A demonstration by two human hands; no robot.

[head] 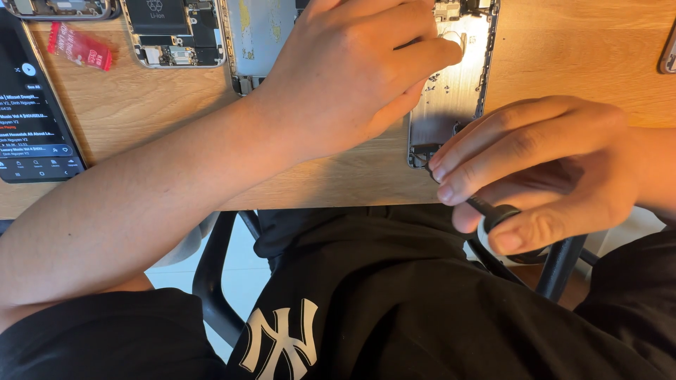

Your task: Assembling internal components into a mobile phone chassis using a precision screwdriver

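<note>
Silver metal phone rear housing [451,91], opened, flat near front edge of light wooden table [563,63]; bare wood open to its right. Left hand [352,70] pressed flat on housing, fingers narrow. Right hand [535,172] at housing's lower corner, fingers pinched on black slim screwdriver [493,211]; tip hidden. Small red rectangular packet [79,47] far left of housing. Upper housing cut off.
</note>
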